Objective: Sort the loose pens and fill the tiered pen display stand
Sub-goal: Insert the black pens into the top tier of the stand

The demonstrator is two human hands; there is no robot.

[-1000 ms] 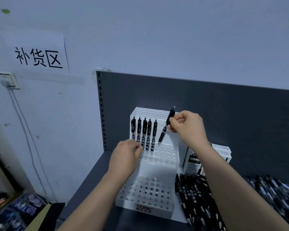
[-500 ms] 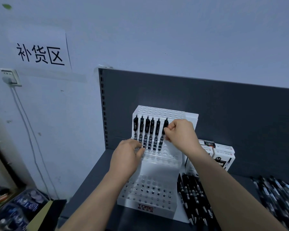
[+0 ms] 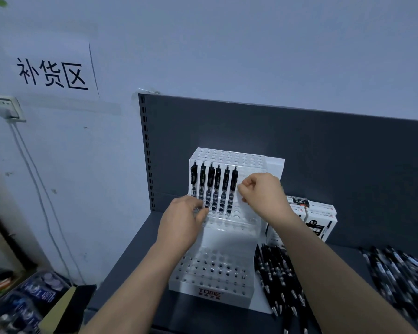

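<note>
Stand (image 3: pixel 212 273): white moulded plastic in three stepped tiers, each drilled with a grid of round holes. Its glossy front lip bears a red "TOME" mark. It sits at the left end of the shelf (image 3: pixel 130 273), a matt dark-grey sheet with a slotted upright, against the back panel (image 3: pixel 323 153).

Seated pens (image 3: pixel 214 184): six slim black barrels with clear lower sections. They stand upright in the six leftmost holes of the middle tier's back row.

Loose pens (image 3: pixel 279 278): a heap lies just right of the stand. A second heap (image 3: pixel 401 278) is blurred, near the shelf's right end. White cartons (image 3: pixel 320 222) stand behind them.

Left grip (image 3: pixel 181 222): it rests on the left end of the middle tier with fingers bent. Whether they clasp the edge cannot be told.

Right grip (image 3: pixel 263 196): curled and empty, just right of the sixth pen (image 3: pixel 233 183).

Change: one second ago the right grip held that pen tilted in the air above the tier. Half a second ago it pinched the cap as the pen went in. It has since let go. The left grip has stayed in place.
</note>
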